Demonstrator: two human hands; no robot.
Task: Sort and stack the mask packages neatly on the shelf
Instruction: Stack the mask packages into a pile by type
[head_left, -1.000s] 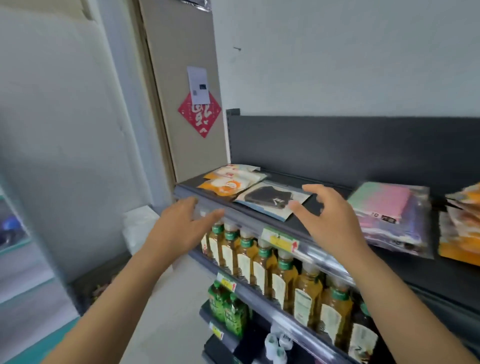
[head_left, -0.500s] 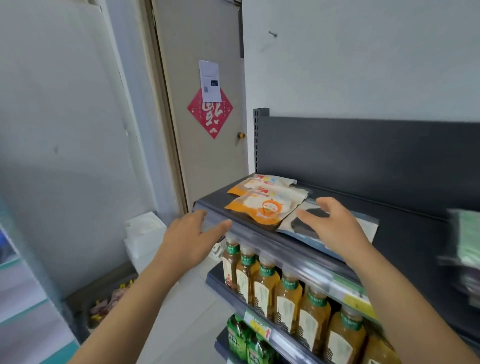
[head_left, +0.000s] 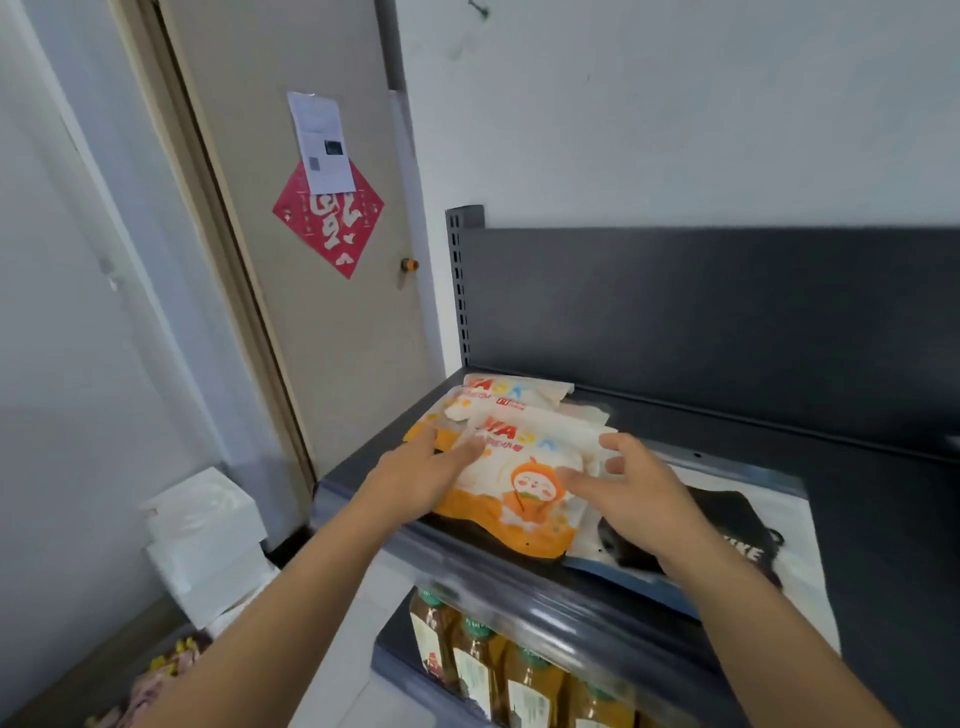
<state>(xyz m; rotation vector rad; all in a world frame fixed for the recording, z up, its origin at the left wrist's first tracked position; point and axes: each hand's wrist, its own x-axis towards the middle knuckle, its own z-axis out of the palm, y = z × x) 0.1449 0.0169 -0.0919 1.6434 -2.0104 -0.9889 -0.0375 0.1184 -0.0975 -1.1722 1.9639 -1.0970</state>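
Two or three orange-and-white mask packages lie overlapped at the left end of the dark top shelf (head_left: 857, 483). The front orange package (head_left: 519, 493) shows a cartoon face; the rear orange package (head_left: 511, 397) lies behind it. My left hand (head_left: 415, 475) rests on the left side of the front package, fingers stretched flat. My right hand (head_left: 631, 491) touches its right edge with fingers loosely bent. Under my right hand lies a white package with a black mask (head_left: 737, 530), partly hidden by my wrist.
Bottles of amber drink (head_left: 519, 670) fill the shelf below, behind its grey front rail (head_left: 545, 592). A beige door (head_left: 311, 291) with a red paper ornament stands to the left. White foam boxes (head_left: 208, 540) sit on the floor by the door.
The view has swung left and closer to the shelf's left end. Both hands have moved forward from in front of the rail onto the front orange package.
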